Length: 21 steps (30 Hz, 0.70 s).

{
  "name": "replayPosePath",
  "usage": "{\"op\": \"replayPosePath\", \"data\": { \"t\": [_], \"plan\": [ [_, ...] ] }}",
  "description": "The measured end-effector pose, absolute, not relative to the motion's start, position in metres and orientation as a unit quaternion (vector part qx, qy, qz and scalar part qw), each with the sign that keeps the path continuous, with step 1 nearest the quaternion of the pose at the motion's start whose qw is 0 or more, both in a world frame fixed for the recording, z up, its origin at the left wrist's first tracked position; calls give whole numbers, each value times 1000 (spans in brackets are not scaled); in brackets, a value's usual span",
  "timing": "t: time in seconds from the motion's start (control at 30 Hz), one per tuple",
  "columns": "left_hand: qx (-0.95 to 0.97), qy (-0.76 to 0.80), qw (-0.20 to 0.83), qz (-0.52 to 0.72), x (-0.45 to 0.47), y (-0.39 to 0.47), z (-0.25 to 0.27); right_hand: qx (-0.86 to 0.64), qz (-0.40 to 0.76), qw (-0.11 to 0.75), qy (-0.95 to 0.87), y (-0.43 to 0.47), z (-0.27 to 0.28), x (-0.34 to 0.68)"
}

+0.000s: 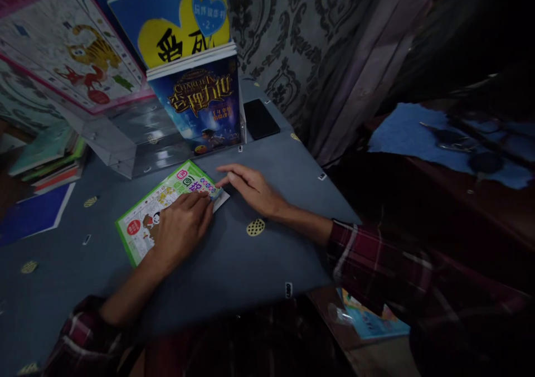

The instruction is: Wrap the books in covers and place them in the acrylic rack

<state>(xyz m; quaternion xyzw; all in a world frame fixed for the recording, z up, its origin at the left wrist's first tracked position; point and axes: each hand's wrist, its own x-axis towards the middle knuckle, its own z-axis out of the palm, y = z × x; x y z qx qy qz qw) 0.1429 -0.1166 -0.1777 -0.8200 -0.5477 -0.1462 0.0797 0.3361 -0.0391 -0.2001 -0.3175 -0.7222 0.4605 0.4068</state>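
A green-edged picture book with cartoon animals and Chinese lettering on its cover lies slanted on the grey-blue table. My left hand rests flat across the lower part of the cover, its fingers stretched out towards the book's right edge. At that right edge is my right hand, index finger extended and the thumb close to the book's corner. Nothing shows between the fingers of my right hand. A white page or back cover sticks out slightly under the book's right corner.
Behind stands a clear acrylic rack holding a dark blue book, a blue-and-yellow book and a pink-framed book. A black phone lies beside it. Stacked books and a blue booklet lie left.
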Motion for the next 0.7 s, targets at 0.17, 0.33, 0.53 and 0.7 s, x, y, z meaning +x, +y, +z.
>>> {"op": "replayPosePath", "data": {
  "t": [0.17,0.33,0.53,0.7],
  "plan": [
    [-826,-539,76,-148,142,-116,-176,-317,465,407,-720,-39,-200,336],
    [-825,-540,75,-147,144,-119,-182,-317,456,391,-734,-41,-197,338],
    [-839,-532,30,-107,128,-120,-176,-304,372,330,-812,-49,-197,339],
    [-763,-641,66,-55,75,-129,-166,-309,339,320,-829,-51,-204,338]
  ]
}}
